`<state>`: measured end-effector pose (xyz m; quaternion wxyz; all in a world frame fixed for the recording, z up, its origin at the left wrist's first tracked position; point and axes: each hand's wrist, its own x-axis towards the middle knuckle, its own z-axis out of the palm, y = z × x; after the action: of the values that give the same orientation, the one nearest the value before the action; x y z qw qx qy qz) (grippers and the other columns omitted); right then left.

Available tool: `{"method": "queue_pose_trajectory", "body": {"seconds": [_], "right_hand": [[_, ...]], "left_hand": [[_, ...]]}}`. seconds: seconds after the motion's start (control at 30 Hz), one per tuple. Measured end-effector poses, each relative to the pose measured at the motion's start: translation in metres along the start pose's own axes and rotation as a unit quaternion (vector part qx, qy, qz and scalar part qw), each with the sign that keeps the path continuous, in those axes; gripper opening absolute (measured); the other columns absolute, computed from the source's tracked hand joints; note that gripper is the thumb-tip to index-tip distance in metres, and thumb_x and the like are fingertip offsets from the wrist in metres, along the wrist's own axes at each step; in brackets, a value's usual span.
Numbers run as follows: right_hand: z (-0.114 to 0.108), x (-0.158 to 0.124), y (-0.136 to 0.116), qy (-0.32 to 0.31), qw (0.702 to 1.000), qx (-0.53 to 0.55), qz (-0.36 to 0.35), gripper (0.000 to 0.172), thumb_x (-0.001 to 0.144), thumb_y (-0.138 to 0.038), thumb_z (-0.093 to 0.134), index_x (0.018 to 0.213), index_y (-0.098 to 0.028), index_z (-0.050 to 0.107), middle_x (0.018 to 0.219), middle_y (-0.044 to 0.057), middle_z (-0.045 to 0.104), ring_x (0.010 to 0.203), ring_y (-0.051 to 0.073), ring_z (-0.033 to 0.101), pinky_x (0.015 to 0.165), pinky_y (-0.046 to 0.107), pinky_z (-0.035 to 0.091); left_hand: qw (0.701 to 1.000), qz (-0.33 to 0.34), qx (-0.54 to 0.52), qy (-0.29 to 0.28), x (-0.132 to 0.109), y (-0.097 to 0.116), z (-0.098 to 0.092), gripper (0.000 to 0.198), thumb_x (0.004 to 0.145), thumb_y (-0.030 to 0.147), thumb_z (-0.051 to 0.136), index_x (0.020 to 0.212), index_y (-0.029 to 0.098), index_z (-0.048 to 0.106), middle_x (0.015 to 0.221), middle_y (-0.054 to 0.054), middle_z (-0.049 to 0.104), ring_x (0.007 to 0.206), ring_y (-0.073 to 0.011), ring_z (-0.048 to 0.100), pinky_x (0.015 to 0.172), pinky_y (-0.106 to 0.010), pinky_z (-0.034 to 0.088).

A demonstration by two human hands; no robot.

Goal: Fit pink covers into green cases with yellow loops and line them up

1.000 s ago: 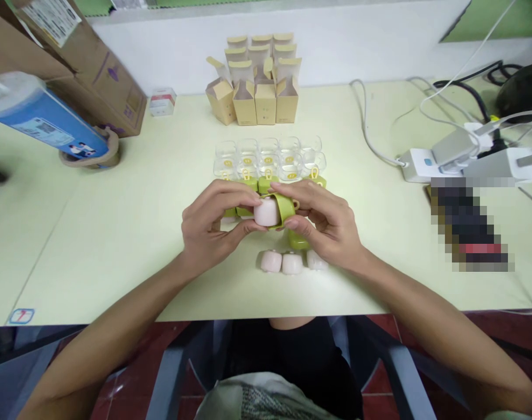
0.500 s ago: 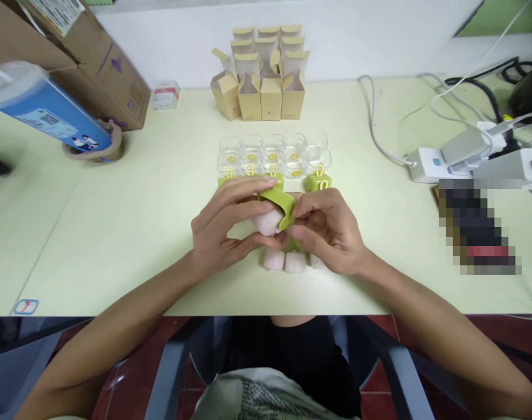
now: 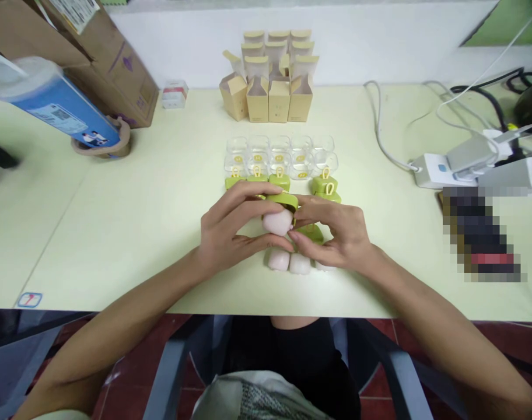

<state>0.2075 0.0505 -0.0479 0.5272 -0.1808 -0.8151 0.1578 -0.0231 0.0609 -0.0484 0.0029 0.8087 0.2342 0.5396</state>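
Over the table, my left hand (image 3: 226,227) is closed around a pale pink rounded block (image 3: 277,223) and a soft green cover (image 3: 287,200). The cover lies over the block's top and right side; the block's front stays exposed. My right hand (image 3: 345,233) pinches the right side of the two, its thumb low near the block. Several similar pale pieces (image 3: 300,264) rest on the table below my hands, partly hidden. Another green piece (image 3: 310,233) shows beneath my right fingers. Farther back stand green caps with cream loops (image 3: 279,182).
Rows of clear plastic cups (image 3: 280,157) sit behind the caps. Open small cardboard boxes (image 3: 279,105) stand by the wall. To the left are a large carton (image 3: 117,76) and a blue cylinder (image 3: 73,111); to the right, a power strip (image 3: 436,169) with cables and a blurred-out object (image 3: 480,233).
The green cover's right edge, pulled outward before, now sits closer over the pale block. My right fingers have straightened somewhat. The whole view has shifted slightly.
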Motion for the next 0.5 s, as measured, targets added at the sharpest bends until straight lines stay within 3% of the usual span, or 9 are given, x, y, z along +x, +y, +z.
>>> {"method": "queue_pose_trajectory", "body": {"seconds": [0.13,0.3,0.5], "right_hand": [[-0.002,0.001,0.0,-0.007,1.0,-0.002,0.002,0.021,0.094,-0.018,0.079,0.112,-0.027,0.072,0.082,-0.001,0.076,0.068,0.019,0.075,0.057,0.031,0.062],[-0.002,0.001,-0.001,-0.008,1.0,0.017,0.008,0.019,0.091,-0.017,0.076,0.106,-0.027,0.071,0.08,-0.001,0.074,0.069,0.02,0.074,0.061,0.034,0.064],[-0.002,0.004,-0.005,-0.007,1.0,0.024,0.015,0.018,0.089,-0.013,0.074,0.101,-0.025,0.07,0.079,-0.001,0.072,0.064,0.016,0.068,0.054,0.028,0.058]], "left_hand": [[1.0,-0.005,-0.009,-0.008,0.0,0.002,0.0,0.046,0.09,0.063,0.089,0.114,0.027,0.075,0.116,-0.005,0.083,0.1,-0.0225,0.082,0.084,-0.04,0.071],[0.999,0.007,-0.019,-0.03,0.003,0.009,-0.004,0.043,0.092,0.057,0.09,0.118,0.026,0.075,0.115,-0.005,0.084,0.1,-0.0213,0.083,0.085,-0.038,0.073],[1.0,0.013,-0.004,-0.021,0.001,0.01,-0.003,0.049,0.089,0.062,0.089,0.117,0.024,0.074,0.114,-0.004,0.085,0.096,-0.0206,0.084,0.083,-0.037,0.073]]}}
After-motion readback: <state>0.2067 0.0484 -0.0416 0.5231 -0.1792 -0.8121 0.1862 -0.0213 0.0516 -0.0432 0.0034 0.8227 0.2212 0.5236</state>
